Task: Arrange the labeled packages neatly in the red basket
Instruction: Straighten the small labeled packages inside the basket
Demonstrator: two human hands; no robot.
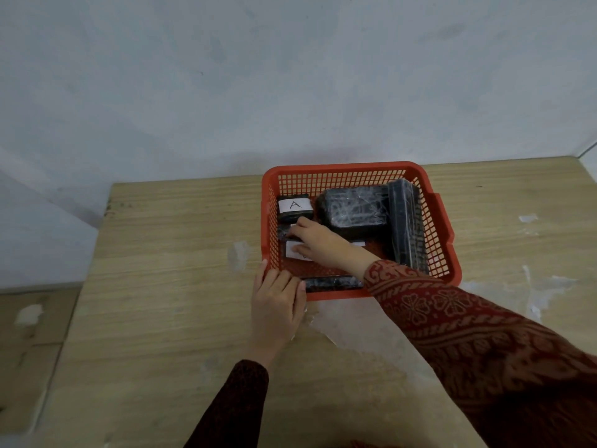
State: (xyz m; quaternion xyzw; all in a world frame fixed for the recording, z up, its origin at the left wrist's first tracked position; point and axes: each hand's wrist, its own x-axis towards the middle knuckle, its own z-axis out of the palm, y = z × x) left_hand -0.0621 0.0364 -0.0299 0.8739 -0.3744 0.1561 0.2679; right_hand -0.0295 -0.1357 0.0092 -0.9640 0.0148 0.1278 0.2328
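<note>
The red basket (342, 169) stands on the wooden table against the wall. Inside it lie black wrapped packages: a small one labeled A (294, 206) at the back left, a large one (353, 206) in the middle, a long one (405, 227) standing along the right wall, and a thin one (332, 283) along the front wall. My right hand (318, 242) reaches into the basket and grips a small package with a white label (292, 250); that label's letter is hidden. My left hand (277, 305) holds the basket's front left corner.
The wooden table (168, 286) has worn white patches near the basket and on the right. A pale wall rises directly behind the basket. The table's left edge drops off to the floor, and its right end lies near the frame's edge.
</note>
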